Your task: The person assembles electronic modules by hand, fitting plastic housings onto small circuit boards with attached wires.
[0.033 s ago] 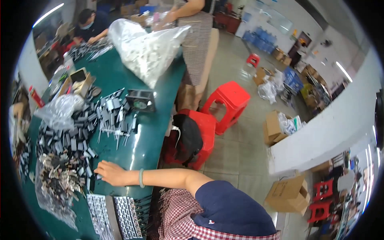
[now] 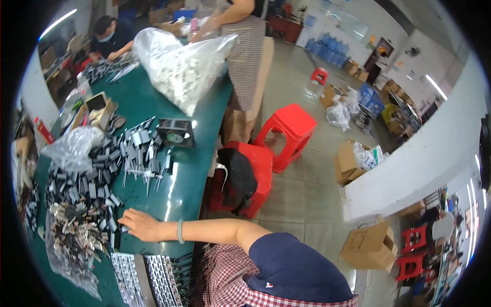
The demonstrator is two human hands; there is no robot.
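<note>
My right hand [image 2: 142, 225], with a pale green bangle [image 2: 180, 232] on the wrist, reaches over the green table [image 2: 189, 169]. Its fingers are bent and close together at the edge of a pile of small dark and grey rectangular blocks [image 2: 76, 184]. A small dark piece shows under the fingertips, but what they grip is hidden. Close by, on the near side, lie white panels with rows of small parts [image 2: 162, 273], split by a grey strip [image 2: 145, 281]. A clear bag of metal-ended leads [image 2: 76, 230] lies past the fingertips. My left hand is out of view.
Grey blocks with thin leads [image 2: 138, 148] lie beside a dark open box [image 2: 175, 132]. A large bag of white parts [image 2: 179, 66] stands farther along, near a standing person [image 2: 245, 56] and a seated one [image 2: 107, 43]. Red stools [image 2: 289, 125], one with a black bag, flank the table.
The whole view has shifted slightly. The seated person's head has turned a little. My right hand stays at the edge of the block pile.
</note>
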